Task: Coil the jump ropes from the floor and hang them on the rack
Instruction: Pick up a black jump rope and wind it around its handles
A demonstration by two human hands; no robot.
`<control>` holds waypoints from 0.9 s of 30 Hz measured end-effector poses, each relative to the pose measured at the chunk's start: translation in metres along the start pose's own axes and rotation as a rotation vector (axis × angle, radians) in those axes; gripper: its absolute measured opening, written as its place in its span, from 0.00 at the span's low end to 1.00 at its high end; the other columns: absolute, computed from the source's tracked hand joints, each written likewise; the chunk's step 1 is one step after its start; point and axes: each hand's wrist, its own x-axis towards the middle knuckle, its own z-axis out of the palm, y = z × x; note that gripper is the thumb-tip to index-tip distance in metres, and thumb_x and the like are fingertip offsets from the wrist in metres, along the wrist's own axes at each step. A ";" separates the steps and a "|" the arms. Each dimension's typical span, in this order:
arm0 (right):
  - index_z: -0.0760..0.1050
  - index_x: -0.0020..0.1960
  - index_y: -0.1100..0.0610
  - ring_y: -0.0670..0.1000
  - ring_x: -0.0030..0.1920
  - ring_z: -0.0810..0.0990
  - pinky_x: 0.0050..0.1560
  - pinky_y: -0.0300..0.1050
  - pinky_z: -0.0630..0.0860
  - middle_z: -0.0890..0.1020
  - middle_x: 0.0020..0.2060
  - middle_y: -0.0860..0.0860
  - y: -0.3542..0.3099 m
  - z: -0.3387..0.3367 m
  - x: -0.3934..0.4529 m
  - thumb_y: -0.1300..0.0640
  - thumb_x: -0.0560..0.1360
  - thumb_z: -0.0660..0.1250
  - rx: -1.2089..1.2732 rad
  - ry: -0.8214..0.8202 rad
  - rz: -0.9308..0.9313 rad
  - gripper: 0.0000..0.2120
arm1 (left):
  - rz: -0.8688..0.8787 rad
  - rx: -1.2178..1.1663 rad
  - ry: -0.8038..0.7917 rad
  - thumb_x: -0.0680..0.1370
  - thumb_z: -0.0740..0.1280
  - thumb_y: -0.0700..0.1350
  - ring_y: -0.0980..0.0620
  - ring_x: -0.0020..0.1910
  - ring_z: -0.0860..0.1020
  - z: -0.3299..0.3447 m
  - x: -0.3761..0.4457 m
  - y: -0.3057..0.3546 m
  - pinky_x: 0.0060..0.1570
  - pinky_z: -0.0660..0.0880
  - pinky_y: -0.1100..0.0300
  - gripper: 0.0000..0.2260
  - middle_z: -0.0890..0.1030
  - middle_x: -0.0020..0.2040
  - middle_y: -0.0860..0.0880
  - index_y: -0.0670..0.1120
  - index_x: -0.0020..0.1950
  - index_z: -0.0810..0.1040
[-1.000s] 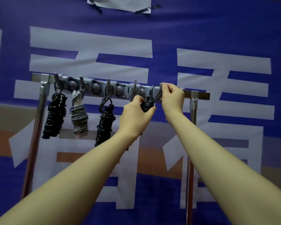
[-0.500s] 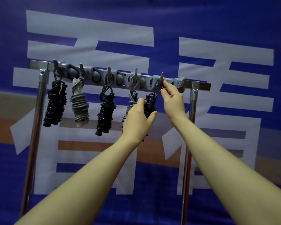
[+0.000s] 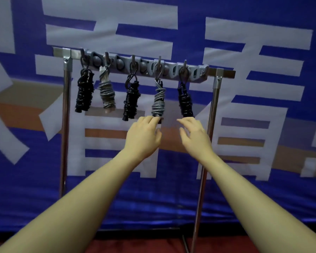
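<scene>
Both bare arms outstretched, left hand (image 3: pixel 144 134) and right hand (image 3: pixel 194 135) side by side, fingers relaxed, empty

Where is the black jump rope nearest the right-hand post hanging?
In the head view, the rightmost black rope hangs from the last hook of the rack, between the grey rope and the right post, just above the right hand.

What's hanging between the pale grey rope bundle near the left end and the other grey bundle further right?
In the head view, one black coiled jump rope hangs between the left grey bundle and the right grey bundle, on its own hook of the rack.
</scene>
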 end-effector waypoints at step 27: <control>0.81 0.53 0.54 0.53 0.46 0.78 0.51 0.51 0.75 0.78 0.41 0.47 -0.015 0.205 -0.394 0.58 0.76 0.64 0.195 -0.807 0.544 0.09 | -0.583 -0.151 -0.742 0.78 0.61 0.42 0.43 0.59 0.74 0.116 -0.405 -0.088 0.57 0.71 0.51 0.14 0.78 0.58 0.43 0.42 0.62 0.76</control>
